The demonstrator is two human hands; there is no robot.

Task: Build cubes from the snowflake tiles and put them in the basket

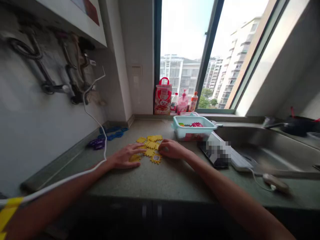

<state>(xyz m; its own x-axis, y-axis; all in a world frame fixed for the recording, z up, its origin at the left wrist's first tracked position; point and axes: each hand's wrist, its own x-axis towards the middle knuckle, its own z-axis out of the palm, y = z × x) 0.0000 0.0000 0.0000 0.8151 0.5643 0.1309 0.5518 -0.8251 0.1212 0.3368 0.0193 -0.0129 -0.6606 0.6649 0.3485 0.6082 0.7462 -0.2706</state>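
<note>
Several yellow toy gears (151,145) lie close together on the grey-green countertop, and one near the front carries a white label (156,158). On their left side, my left hand (126,156) rests with its fingers stretched out and thumb apart, partly covering a yellow gear (135,158). My right hand (170,149) is at the right edge of the group, fingers curled down and bent together by the gears. Whatever its fingertips may be pinching is hidden.
Blue gears (115,133) and purple gears (97,143) lie by the left wall. A light-blue tub (192,130) with coloured pieces stands behind my right hand. Right of it are a dark device (215,155), a white power strip (241,160) and the sink (275,150). A white cable (96,121) hangs across my left forearm.
</note>
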